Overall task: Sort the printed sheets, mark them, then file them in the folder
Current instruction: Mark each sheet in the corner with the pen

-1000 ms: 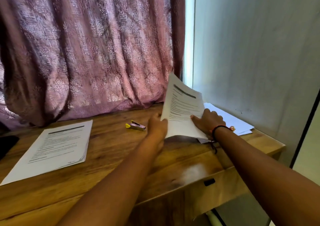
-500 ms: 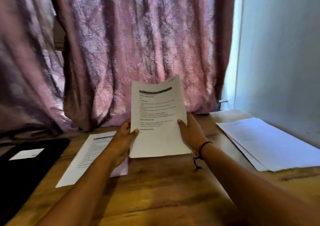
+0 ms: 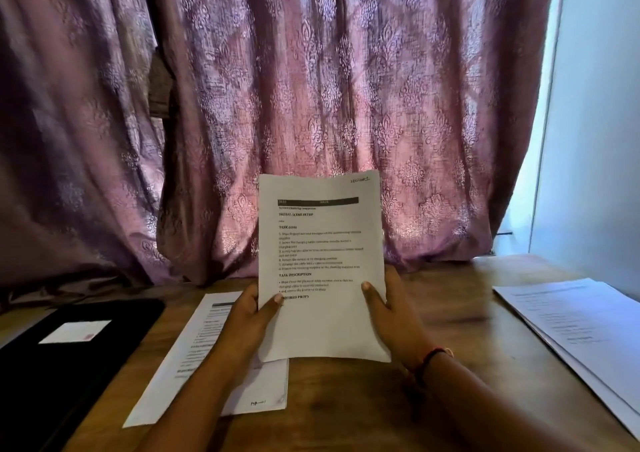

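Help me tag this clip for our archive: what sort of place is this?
Probably a home desk rather than an office: a wooden table backed by a heavy patterned curtain, with piles of printed sheets, one sheet held up, and a black folder at its left end.

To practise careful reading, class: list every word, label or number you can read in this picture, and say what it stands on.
"INITIAL SCENE SETUP": held sheet
"TASK GOAL": same sheet
"TASK DESCRIPTION": same sheet
"QUIRED PROPS": same sheet, start hidden under the left hand
Too blurred to read: its body lines and handwritten corner note, the flat sheet, the right stack, the white label on the folder.
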